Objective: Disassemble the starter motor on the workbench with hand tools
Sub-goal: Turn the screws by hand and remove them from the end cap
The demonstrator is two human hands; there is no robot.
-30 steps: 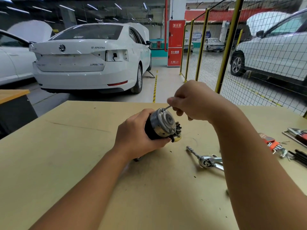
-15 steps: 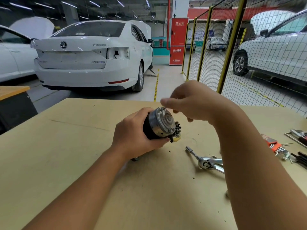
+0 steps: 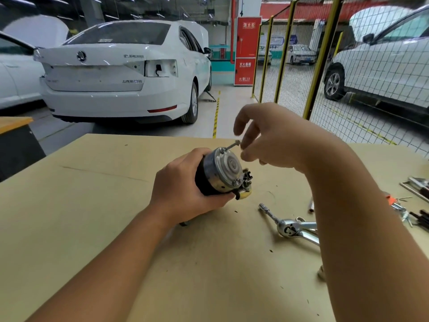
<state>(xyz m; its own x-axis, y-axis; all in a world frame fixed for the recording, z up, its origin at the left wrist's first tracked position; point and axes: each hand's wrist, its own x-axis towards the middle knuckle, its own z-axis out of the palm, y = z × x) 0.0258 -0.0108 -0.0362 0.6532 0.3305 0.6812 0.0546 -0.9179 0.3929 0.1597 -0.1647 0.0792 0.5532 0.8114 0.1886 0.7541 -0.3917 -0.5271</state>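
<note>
While the starter motor (image 3: pixel 219 174) is gripped around its dark body by the left hand (image 3: pixel 185 189) and held tilted just above the desk (image 3: pixel 92 205), near the middle of its far half, a long through-bolt (image 3: pixel 230 146) is seen standing partly out of the top of the silver end cap. The right hand (image 3: pixel 276 138) is held over that bolt — its fingers (image 3: pixel 246 147) are curled round the bolt's head, though whether the head is truly pinched or only touched cannot be told, as the contact is small and blurred. The index finger is raised clear of it.

A ratchet wrench (image 3: pixel 290 227) with an extension is laid on the desk toward the right edge, close to the right forearm; a set of hex keys (image 3: pixel 399 205) and other tools are left at the right edge itself.

The bolt is judged to be in the course of being drawn out by hand. If the hold on its head is light, the bolt could be dropped and rolled away across the desk. If it is pulled at an angle, it could bind in the housing. Once it is free, the end cap may be loosened — the cap and the parts behind it could slip out of the tilted motor.
</note>
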